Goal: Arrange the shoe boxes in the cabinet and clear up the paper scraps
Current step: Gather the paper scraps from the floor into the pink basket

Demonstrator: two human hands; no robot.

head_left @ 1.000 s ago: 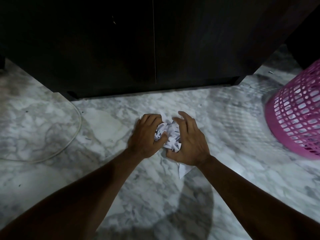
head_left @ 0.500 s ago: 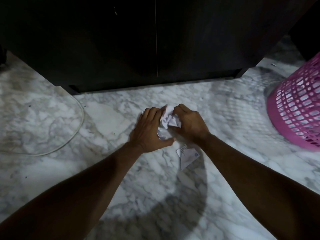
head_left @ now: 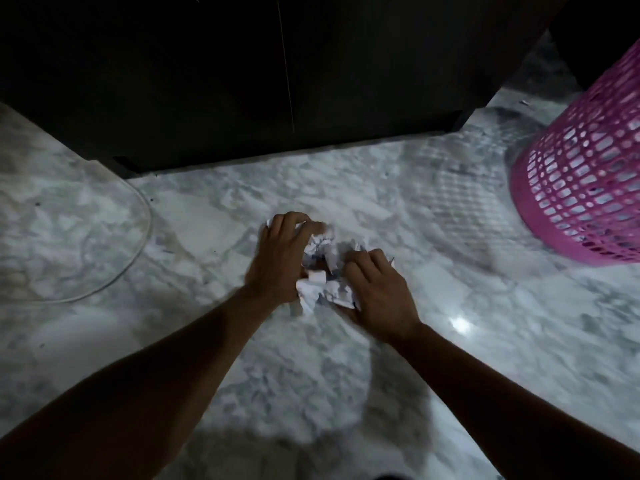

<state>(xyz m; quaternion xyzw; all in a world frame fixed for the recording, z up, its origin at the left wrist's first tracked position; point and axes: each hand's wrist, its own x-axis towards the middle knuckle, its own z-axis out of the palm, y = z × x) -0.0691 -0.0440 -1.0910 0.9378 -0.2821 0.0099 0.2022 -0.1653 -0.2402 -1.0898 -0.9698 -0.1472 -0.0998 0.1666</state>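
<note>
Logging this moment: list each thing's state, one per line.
Paper scraps: crumpled, bunched on the floor between both hands.
Left hand: curled round the scraps.
Right hand: curled round the scraps.
Cabinet: doors closed.
Basket: standing on the floor, apart from the hands.

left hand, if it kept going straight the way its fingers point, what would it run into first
The left hand points away and slightly right across the marble floor. Past the paper scraps it grips, it would probably meet the dark cabinet base first.
</note>
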